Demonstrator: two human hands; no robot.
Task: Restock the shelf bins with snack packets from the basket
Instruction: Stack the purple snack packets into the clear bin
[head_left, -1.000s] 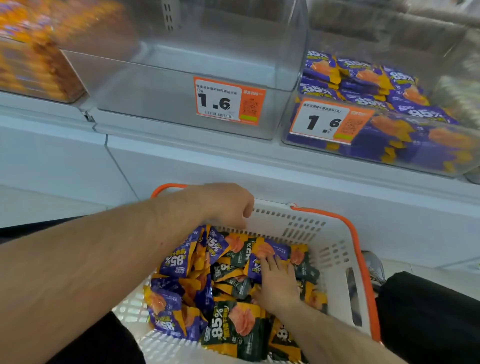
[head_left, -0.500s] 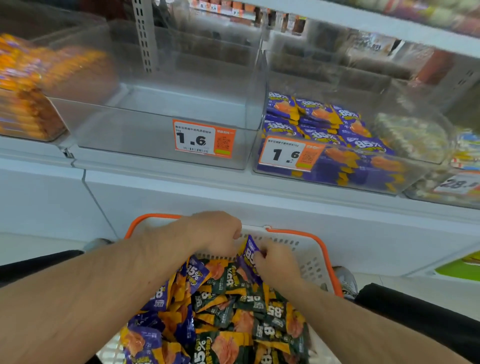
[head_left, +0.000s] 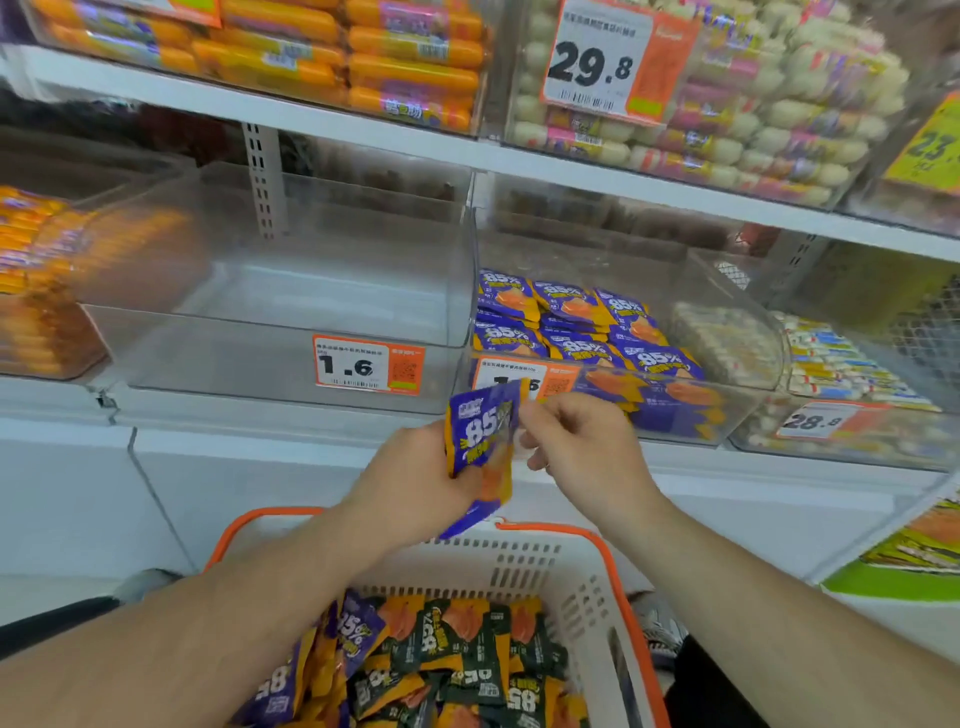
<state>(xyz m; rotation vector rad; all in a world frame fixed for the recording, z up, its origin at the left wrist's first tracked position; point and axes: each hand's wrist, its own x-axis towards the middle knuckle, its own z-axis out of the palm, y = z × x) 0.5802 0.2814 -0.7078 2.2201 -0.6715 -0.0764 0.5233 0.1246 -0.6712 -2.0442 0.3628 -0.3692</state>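
Both hands have risen from the basket (head_left: 582, 577); left hand (head_left: 415, 483) clamps purple packet (head_left: 480, 441) upright, right hand (head_left: 582, 447) pinching its edge, probably squaring it for the purple-stocked bin (head_left: 727, 415).

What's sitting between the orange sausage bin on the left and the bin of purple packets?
In the head view, one clear bin with a 1.6 price tag lies between the sausage bin and the purple-packet bin; no packets show inside it.

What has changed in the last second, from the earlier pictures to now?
Both hands came up out of the basket. The left hand now holds a purple packet in front of the shelf, and the right hand pinches its top edge. The clear bin remains without packets; the purple bin stays part full.
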